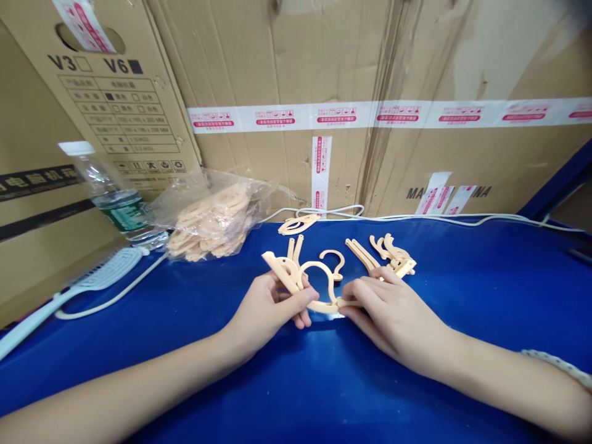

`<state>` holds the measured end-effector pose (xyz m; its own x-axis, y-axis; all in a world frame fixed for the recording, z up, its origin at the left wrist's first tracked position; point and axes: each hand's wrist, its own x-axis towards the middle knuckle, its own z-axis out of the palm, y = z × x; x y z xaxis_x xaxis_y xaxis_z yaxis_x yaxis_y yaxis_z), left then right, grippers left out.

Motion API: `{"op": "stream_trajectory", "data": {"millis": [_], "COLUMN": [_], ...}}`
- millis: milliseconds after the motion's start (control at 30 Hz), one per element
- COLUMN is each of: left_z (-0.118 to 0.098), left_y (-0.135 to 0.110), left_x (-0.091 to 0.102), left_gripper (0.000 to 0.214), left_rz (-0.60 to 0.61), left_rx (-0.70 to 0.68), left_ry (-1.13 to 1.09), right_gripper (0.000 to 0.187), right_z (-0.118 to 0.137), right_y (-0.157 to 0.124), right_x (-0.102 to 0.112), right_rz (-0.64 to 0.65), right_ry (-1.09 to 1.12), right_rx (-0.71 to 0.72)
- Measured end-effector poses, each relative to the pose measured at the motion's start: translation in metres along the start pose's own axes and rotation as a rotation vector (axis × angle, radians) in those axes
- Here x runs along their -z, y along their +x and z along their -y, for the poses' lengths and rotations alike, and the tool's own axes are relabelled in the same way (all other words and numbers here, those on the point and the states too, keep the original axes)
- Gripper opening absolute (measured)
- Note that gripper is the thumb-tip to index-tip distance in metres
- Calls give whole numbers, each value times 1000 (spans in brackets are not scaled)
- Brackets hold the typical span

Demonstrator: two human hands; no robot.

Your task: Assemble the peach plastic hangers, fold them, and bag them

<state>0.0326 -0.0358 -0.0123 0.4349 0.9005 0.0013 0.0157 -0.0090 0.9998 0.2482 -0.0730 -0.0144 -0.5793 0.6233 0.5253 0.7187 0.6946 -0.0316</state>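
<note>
Head view: left hand (274, 301) closed, thumb and fingers gripping a pale plastic hanger part (322, 306) with a rounded loop and a bar slanting up to the left. Right hand (393, 313) closed, fingertips pinching a narrow pale piece (348, 303) at the loop's lower right end; touching there, but cannot tell whether joined. Both located between the hands, over a blue tabletop (296, 388). Loose hook (342, 264) noted just behind the hanger part. Straight strips (298, 248) behind the left hand; further strips (361, 254) behind the right, beside a small heap of curved pieces (392, 246). Flat curved pieces (295, 230) found at the back, near a white cable (419, 217) running along the foot of a cardboard box (277, 68). To the left, a clear bag (215, 213) containing many similar pale pieces, beside a white-capped bottle (119, 202). Pale blue hairbrush (105, 273) lying further left, in front of the bottle.
</note>
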Motion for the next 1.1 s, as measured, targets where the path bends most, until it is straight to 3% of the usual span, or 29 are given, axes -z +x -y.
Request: {"op": "stream_trajectory", "data": {"millis": [133,367,967,1100], "left_z": [4,7,-2,1], "left_y": [1,2,1,3], "left_x": [1,1,-1,1], "left_gripper": [29,36,47,41], "left_rz": [-21,12,19,-41], "left_rx": [-23,-37,49,85], "left_ry": [-133,-141,-203,-255], "right_gripper": [24,34,38,33], "right_z": [-1,2,6,3], "right_y": [1,3,6,6], "right_x": [0,2,16,16], "right_rz": [-2,16,-26,-57], "right_ry": [-70,-310,-287,-332], "right_rx": [21,122,277,351]}}
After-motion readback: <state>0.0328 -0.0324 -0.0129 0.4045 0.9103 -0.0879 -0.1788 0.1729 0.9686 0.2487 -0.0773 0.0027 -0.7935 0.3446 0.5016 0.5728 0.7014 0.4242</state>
